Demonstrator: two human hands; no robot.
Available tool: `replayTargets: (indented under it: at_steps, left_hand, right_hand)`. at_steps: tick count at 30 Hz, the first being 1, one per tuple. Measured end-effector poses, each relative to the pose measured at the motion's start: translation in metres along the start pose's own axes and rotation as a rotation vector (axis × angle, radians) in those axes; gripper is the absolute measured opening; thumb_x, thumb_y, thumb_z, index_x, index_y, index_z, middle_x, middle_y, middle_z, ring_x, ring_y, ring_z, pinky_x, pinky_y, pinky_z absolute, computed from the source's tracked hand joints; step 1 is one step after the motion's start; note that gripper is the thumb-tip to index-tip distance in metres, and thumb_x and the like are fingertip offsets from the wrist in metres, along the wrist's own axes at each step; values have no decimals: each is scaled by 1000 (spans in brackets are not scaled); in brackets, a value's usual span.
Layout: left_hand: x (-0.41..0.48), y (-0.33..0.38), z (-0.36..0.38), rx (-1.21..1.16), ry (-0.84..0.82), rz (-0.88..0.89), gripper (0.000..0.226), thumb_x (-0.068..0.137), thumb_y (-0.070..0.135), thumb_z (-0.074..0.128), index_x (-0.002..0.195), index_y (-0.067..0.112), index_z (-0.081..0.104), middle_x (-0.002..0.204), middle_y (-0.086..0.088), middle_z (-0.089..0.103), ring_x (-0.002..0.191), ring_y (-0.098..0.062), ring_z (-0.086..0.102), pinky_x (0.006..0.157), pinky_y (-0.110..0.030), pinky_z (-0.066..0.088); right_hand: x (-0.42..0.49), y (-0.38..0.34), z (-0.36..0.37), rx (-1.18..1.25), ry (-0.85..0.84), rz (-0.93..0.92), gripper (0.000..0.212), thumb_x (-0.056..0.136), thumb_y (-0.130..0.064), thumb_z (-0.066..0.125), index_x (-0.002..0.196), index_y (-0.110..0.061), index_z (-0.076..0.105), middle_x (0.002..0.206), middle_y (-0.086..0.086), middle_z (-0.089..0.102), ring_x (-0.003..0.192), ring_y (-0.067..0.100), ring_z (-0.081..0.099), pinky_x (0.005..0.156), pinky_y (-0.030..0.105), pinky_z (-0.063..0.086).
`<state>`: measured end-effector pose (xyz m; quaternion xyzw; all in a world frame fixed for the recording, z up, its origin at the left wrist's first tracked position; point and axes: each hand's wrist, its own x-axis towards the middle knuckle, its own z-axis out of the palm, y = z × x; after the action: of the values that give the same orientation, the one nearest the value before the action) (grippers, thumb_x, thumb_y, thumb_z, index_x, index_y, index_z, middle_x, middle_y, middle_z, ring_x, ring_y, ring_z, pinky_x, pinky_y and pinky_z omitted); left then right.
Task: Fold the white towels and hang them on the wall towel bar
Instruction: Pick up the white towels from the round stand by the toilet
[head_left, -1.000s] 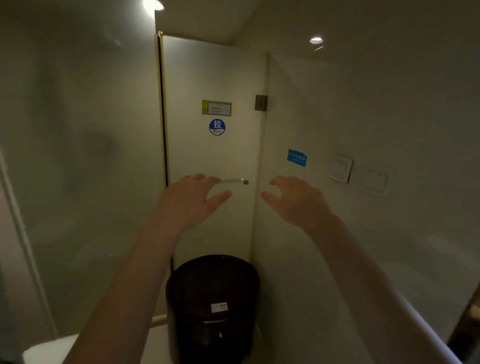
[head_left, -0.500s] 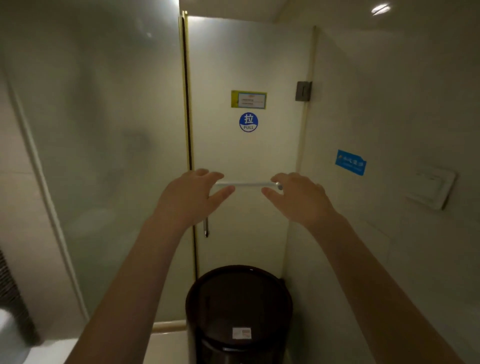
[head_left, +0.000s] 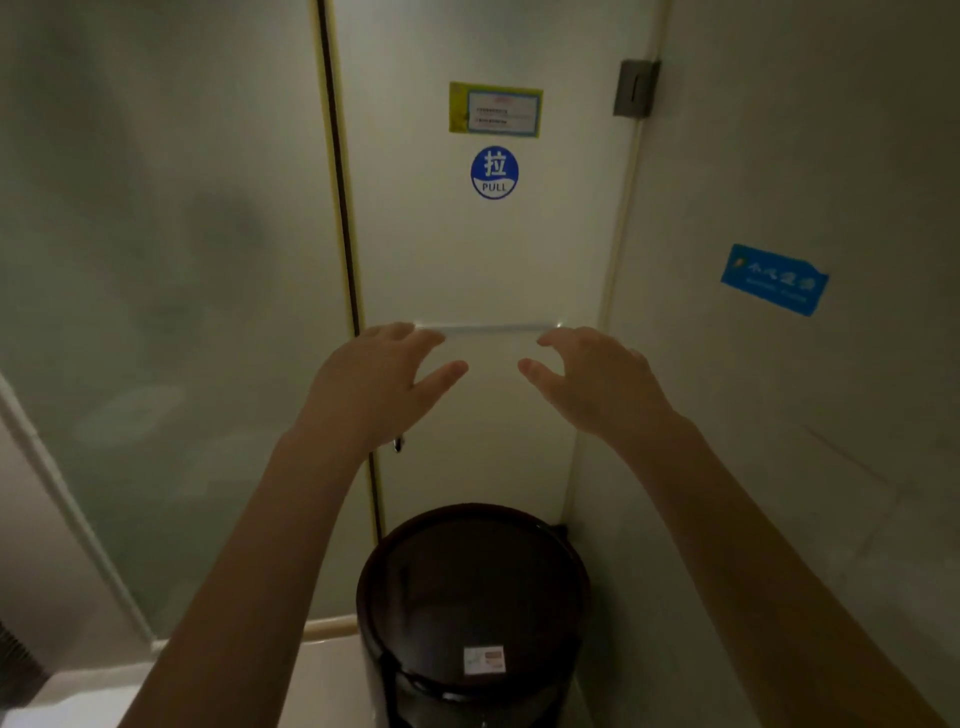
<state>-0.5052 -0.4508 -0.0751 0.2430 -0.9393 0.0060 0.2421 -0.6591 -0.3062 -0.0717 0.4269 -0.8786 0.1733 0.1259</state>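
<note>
On the door (head_left: 488, 249) the bar (head_left: 488, 329) runs level, side to side, its middle bare between the left hand (head_left: 374, 384) and right hand (head_left: 597, 384), both empty with fingers spread, above the bin (head_left: 472, 571).

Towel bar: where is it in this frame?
In the head view the towel bar runs level across the white door at centre, below the blue PULL sticker and above the dark bin, between the fingertips of the left hand and right hand.

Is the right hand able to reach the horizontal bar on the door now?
Probably yes: the right hand hovers open near the right end of the bar, nothing lies between them, and the dark bin stands lower down.
</note>
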Motion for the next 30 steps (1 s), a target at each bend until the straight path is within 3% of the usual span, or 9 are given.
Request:
replayTargets:
  at_steps: [4,11,21,26,30]
  left_hand:
    - [18,-14,35,-54,-13,27,70,83,67,22,137,29,46,140,2,48,128,-20,43,99,-39,42]
    - [9,-24,103,-84,-47,27,61,89,62,28,137,29,46,141,0,48,130,-20,42,100,-39,38]
    - [-77,-34,230,-56,-98,-21,63,88,64,26,135,28,48,138,-2,50,126,-22,45,96,-41,41]
    - [-131,-46,318,-49,-134,-49,60,90,61,29,137,28,47,142,-3,46,131,-23,41,101,-41,37]
    - [-169,-57,387,-33,-120,-35,62,89,62,28,136,26,48,138,-6,50,127,-26,45,99,-40,38]
  right_hand:
    - [17,6,32,-19,-29,32,52,95,-57,36,137,-27,45,142,2,47,129,22,44,105,46,35]
    - [8,22,99,-8,-53,60,52,95,-56,36,138,-26,43,136,2,51,123,23,48,103,48,37]
    - [-66,55,238,-6,-175,31,53,95,-56,36,138,-26,43,138,2,48,126,24,45,102,44,35]
    - [-99,74,320,-10,-188,23,52,96,-54,38,137,-24,45,137,3,49,125,25,47,102,46,39]
    - [-123,87,389,4,-163,7,52,96,-53,39,137,-23,46,137,4,49,124,26,47,95,40,40]
